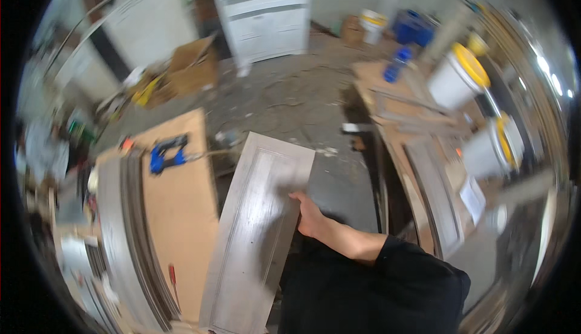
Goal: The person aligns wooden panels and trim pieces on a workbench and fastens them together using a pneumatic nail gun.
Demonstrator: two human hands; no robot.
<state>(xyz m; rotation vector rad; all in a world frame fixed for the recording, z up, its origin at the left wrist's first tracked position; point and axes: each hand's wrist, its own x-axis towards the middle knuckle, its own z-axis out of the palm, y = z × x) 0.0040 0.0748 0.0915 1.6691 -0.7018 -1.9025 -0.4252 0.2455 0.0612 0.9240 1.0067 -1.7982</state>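
Observation:
My right hand [309,215] grips the right edge of a long grey-brown cabinet door [257,213] with a moulded border. The thumb lies over the near face; the other fingers are hidden behind the edge. The door is tilted, its upper end leaning right, and it reaches down to the lower rim of the picture. My left hand is out of sight. To the left, a blue and black power tool [169,154] and a red-handled screwdriver [173,278] lie on a light wooden bench [181,213], beside a stack of similar panels [124,237].
On the right a worktable [396,107] bears white buckets with yellow rims [454,83], a blue bottle [396,66] and another panel [433,195]. Farther off stand a white cabinet [266,22] and a cardboard box [192,65]. Debris litters the grey floor [284,104].

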